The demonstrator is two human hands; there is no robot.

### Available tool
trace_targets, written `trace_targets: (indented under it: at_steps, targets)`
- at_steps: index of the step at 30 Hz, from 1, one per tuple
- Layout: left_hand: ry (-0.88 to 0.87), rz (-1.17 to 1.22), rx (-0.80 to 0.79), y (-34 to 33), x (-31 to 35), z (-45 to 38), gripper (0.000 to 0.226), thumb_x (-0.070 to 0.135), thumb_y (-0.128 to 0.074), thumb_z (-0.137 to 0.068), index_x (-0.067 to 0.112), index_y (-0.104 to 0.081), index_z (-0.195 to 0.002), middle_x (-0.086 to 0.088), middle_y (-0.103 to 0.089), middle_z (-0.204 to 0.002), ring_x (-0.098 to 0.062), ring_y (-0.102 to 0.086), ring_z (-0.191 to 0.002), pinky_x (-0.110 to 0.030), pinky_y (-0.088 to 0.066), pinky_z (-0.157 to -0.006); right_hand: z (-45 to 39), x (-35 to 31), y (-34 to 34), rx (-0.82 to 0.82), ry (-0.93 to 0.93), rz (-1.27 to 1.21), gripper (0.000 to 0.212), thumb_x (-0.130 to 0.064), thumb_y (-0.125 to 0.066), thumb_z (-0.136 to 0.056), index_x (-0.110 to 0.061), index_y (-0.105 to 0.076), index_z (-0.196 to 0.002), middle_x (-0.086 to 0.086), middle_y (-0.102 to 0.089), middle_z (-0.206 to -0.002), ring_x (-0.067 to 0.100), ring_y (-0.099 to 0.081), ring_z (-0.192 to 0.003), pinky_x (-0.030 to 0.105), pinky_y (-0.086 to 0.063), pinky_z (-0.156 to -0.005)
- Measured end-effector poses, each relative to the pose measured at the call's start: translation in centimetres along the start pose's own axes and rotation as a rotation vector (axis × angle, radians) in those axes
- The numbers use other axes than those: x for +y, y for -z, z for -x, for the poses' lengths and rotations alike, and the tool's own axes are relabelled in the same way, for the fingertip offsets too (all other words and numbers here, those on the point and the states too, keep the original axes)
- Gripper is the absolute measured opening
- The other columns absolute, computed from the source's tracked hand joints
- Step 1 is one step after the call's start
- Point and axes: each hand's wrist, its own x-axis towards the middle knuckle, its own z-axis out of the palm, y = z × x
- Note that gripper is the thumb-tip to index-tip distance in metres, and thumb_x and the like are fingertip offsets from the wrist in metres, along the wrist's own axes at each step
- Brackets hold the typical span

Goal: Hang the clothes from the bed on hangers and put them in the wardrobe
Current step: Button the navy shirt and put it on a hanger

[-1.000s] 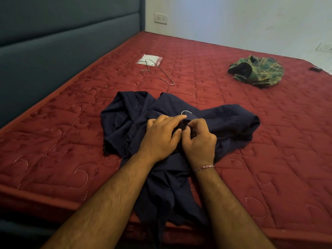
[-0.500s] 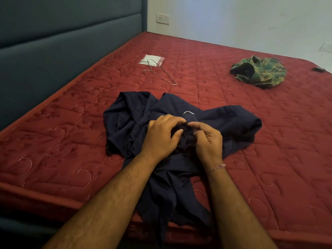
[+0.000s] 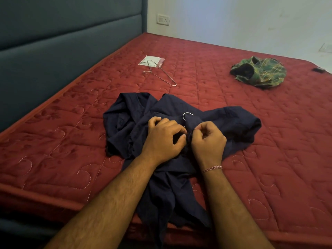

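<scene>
1. A dark navy garment [image 3: 224,123] lay crumpled near the front edge of the red quilted mattress [image 3: 62,141], part of it trailing over that edge.
2. The left hand [image 3: 163,139] rested on the cloth w/ fingers curled, thumb & forefinger pinching a fold at the garment's middle.
3. The right hand [image 3: 208,139] sat just beside it, almost touching, fingers curled in & pinching the same bunch of cloth; a red-and-white thread band [image 3: 212,168] circled that wrist.
4. A wire hanger hook [image 3: 187,115] poked up out of the fabric just beyond the fingertips; the rest of that hanger was hidden, prob. inside the garment.
5. A second wire hanger [image 3: 161,73] lay bare toward the headboard side, its far end overlapping a small white plastic packet [image 3: 151,61].
6. A green plaid shirt [image 3: 258,72] sat bunched near the far right corner, well apart from the hands.
7. A small dark object [image 3: 318,69] lay at the right edge; too small to tell what.
8. A teal padded headboard [image 3: 53,60] ran along the left, a wall socket [image 3: 163,19] past its end.
</scene>
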Motion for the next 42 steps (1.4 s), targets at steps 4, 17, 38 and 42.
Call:
trace_targets:
  at_steps: [4, 17, 38, 42]
  targets:
    - [-0.095, 0.096, 0.001, -0.1, -0.5, -0.3, 0.021, 0.033, -0.055, -0.09, 0.026, -0.075, -0.088, 0.014, -0.067, -0.089, -0.01, -0.057, -0.087, -0.044, -0.041, -0.096, -4.7, -1.3, -0.2, 0.035, 0.152, -0.009, 0.019, -0.013, -0.059, -0.083, -0.016, -0.068, -0.1, -0.006, -0.069, -0.086, 0.005, -0.061, -0.075, 0.014, -0.046, -0.076]
    - [0.641, -0.094, 0.009, 2.6, -2.5, -1.4, 0.032, 0.051, -0.061, -0.096, 0.033, -0.066, -0.122, 0.009, -0.066, -0.127, -0.022, -0.049, -0.132, -0.057, -0.024, -0.116, -10.8, -1.4, 0.4, -0.535, 0.224, 0.307, 0.012, -0.016, -0.068, -0.094, -0.021, -0.074, -0.086, -0.008, -0.073, -0.084, 0.012, -0.066, -0.085, 0.022, -0.044, -0.079]
    - [-0.044, -0.178, -0.164, 57.5, 27.8, -51.6, 0.009, 0.036, -0.064, -0.098, 0.04, -0.057, -0.103, 0.012, -0.072, -0.099, -0.016, -0.068, -0.095, -0.041, -0.055, -0.088, -44.7, -61.8, 23.0, -0.247, 0.811, 0.303, 0.008, -0.025, -0.072, -0.091, -0.029, -0.069, -0.084, -0.014, -0.067, -0.082, 0.019, -0.055, -0.086, 0.042, -0.046, -0.078]
    - [-0.093, -0.194, -0.216, 64.8, 32.6, -54.5, 0.01, 0.035, -0.065, -0.1, 0.033, -0.063, -0.11, 0.01, -0.072, -0.101, -0.013, -0.067, -0.095, -0.042, -0.054, -0.092, -46.8, -70.6, 24.8, -0.189, 0.857, 0.193, 0.007, -0.025, -0.072, -0.091, -0.025, -0.07, -0.084, -0.01, -0.068, -0.083, 0.017, -0.06, -0.081, 0.039, -0.051, -0.073]
